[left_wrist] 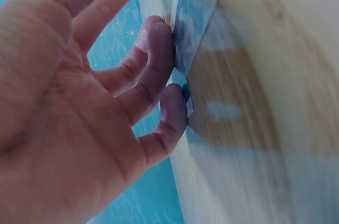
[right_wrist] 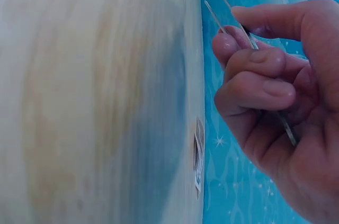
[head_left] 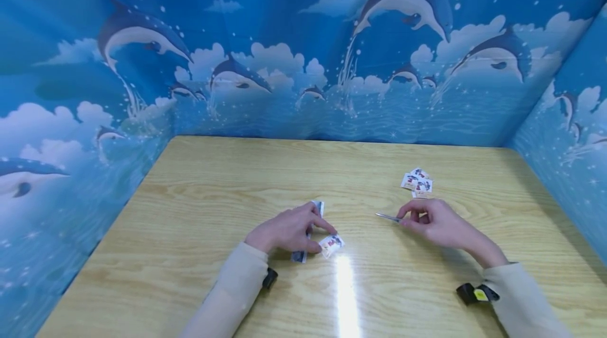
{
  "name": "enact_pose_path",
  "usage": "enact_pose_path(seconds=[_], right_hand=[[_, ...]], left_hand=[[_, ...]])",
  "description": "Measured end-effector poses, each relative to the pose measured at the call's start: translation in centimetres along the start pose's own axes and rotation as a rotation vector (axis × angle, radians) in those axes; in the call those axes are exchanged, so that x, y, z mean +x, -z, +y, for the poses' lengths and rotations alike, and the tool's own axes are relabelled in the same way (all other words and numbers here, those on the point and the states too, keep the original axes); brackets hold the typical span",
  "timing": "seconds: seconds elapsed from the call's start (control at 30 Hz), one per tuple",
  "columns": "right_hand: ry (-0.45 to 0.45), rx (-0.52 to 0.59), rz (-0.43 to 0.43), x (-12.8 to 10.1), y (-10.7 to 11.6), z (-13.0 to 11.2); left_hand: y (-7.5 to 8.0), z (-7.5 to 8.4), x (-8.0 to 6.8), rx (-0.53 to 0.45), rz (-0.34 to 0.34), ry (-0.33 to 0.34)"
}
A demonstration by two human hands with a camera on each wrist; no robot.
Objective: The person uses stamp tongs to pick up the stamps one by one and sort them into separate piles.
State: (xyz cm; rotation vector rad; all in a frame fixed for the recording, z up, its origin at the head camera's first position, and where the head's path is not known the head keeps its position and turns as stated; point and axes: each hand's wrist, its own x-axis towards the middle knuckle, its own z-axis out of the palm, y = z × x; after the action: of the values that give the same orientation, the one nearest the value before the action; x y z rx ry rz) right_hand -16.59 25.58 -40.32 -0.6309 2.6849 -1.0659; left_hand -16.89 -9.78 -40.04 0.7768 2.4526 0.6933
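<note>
With thumb and index finger, my left hand (head_left: 293, 228) holds a small white card with a printed picture (head_left: 332, 244) by its edges, close over the table. Under that hand lies a glossy strip (head_left: 299, 257), mostly hidden by the palm; in the left wrist view its shiny face (left_wrist: 196, 15) tilts up beside the curled fingertips. To the right, my right hand (head_left: 443, 224) grips a pair of metal tweezers (head_left: 387, 216), raised above the table. The tweezer tips point left and stand apart, with nothing between them in the right wrist view.
Several small printed cards (head_left: 417, 182) lie overlapping on the wooden table (head_left: 213, 180), just beyond my right hand. A blue dolphin-print curtain (head_left: 284, 95) encloses the back and sides. Bright glare (head_left: 347, 296) falls on the table's front middle.
</note>
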Motion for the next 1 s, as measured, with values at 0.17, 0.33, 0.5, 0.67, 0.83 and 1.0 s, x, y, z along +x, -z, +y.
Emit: enact_pose_path(seconds=[0.17, 0.33, 0.5, 0.67, 0.83, 1.0], right_hand=[[0.040, 0.021, -0.068, 0.2, -0.6, -0.4], [0.081, 0.040, -0.133, 0.4, -1.0, -1.0], [0.077, 0.057, -0.190, 0.5, -1.4, -1.4], [0.080, 0.044, -0.226, 0.7, -1.8, -1.9], [0.091, 0.048, -0.262, 1.0, -2.4, -2.3], [0.121, 0.055, -0.287, 1.3, -2.8, -2.8]], left_hand=[[0.0, -0.1, 0.1, 0.005, 0.004, 0.006], [0.0, -0.1, 0.1, -0.006, 0.007, 0.001], [-0.1, 0.0, 0.1, -0.011, 0.008, 0.004], [-0.1, 0.0, 0.1, -0.011, 0.010, 0.016], [-0.1, 0.1, 0.1, -0.014, 0.012, 0.022], [-0.2, 0.2, 0.2, -0.016, 0.013, 0.041]])
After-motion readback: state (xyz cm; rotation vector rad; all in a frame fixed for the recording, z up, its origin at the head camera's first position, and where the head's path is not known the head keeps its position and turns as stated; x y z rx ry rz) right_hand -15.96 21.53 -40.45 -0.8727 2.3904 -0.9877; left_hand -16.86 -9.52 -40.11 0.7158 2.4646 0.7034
